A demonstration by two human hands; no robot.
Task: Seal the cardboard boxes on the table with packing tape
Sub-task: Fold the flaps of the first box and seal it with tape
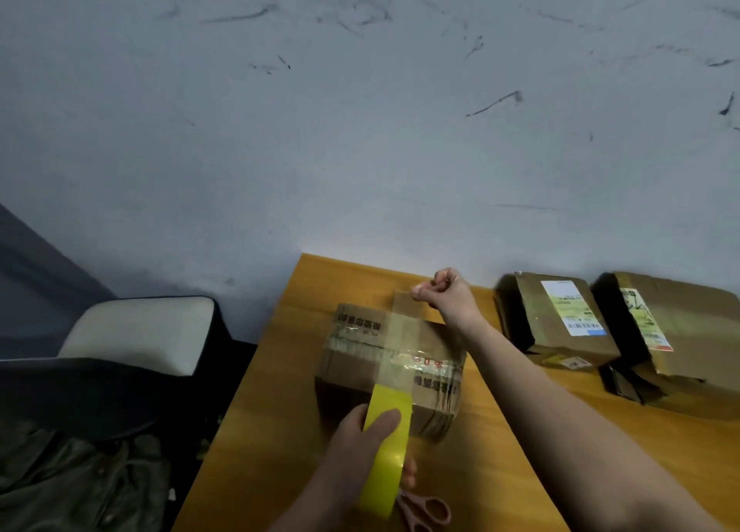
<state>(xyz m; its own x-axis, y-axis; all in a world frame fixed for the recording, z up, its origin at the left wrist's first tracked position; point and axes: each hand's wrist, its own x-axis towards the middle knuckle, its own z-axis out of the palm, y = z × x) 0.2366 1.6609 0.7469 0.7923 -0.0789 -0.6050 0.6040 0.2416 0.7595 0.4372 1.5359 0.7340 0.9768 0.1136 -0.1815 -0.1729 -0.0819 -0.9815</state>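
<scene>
Stretching clear packing tape [400,331] across the brown cardboard box [390,371] mid-bench: right hand [448,291] pinches its end at twelve o'clock, left hand [360,447] grips the yellow roll [386,447]. Next, probably, pressing down and cutting.

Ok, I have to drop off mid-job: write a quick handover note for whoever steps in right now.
Left hand: grips the yellow tape roll at the near side of the middle box.
Right hand: pinches the free end of the clear tape strip, stretched over the box top past its far edge.
Done: the strip is drawn out across this box, not yet cut.
Left: press it down, cut it with the pink scissors lying by the left hand, then check the two boxes to the right; whether they are sealed is unclear.
</scene>
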